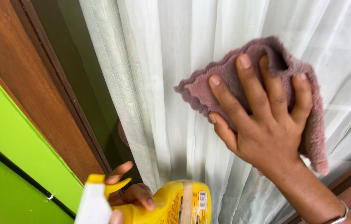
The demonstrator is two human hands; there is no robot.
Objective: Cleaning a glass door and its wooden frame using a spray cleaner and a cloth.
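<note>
Wiping stage right now, I reckon: my right hand (267, 120) has fingers spread flat on the mauve cloth (242, 79) against the glass, left hand (132, 197) wrapped round the yellow spray bottle (171, 205) below the cloth, next needs steady sweeping pressure.

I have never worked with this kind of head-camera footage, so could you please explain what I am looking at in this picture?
There is no machine here: a person wears a camera on the head, and it shows their own two bare hands. The right hand is spread flat with fingers apart, pressing a mauve cloth against a pane of glass that has a white curtain behind it. A silver bangle circles that wrist. Low in the picture, the left hand grips a yellow spray bottle with a white nozzle, one finger at the trigger. At the left you see a brown wooden frame and a bright green wall.
</note>
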